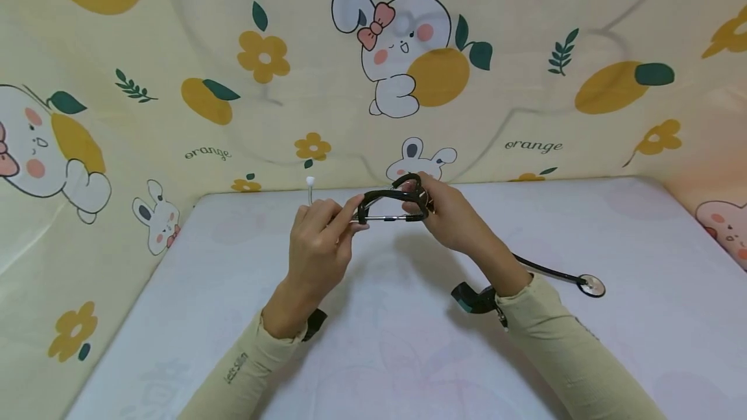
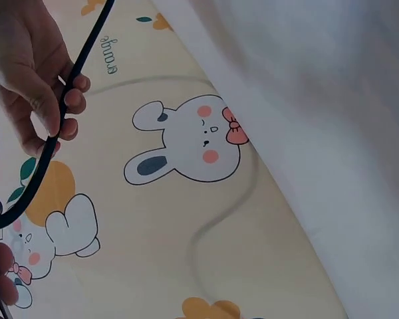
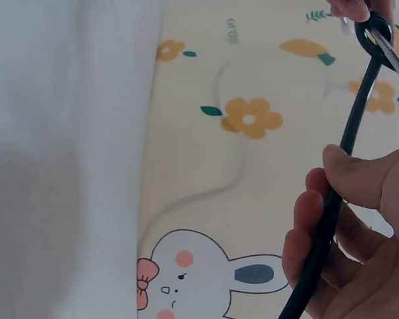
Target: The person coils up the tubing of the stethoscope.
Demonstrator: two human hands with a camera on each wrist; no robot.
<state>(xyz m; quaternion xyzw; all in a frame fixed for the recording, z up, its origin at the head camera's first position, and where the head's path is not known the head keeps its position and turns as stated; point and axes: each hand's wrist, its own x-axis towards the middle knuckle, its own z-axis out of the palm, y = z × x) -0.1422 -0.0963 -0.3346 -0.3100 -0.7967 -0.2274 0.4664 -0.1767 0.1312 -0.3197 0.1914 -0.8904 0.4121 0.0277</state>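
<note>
Above the table, both hands hold a stethoscope with black tubing [image 1: 392, 195] and silver metal ear tubes. At the folded tubing's left end, my left hand [image 1: 320, 245] pinches it between thumb and fingers. A white ear tip [image 1: 310, 181] sticks up just behind that hand. My right hand [image 1: 452, 212] grips the right end, where the tubing loops; in the right wrist view its thumb and curled fingers close round the black tube [image 3: 329, 216]. The round chest piece [image 1: 592, 285] hangs or lies off to the right, on a length of tubing passing behind the right forearm.
A white-covered table [image 1: 373, 355] spreads beneath the hands. Behind it rises a cream curtain [image 1: 315, 18] printed with rabbits, oranges and flowers. Black devices are strapped at both wrists, the right one [image 1: 475, 297] jutting out under the forearm.
</note>
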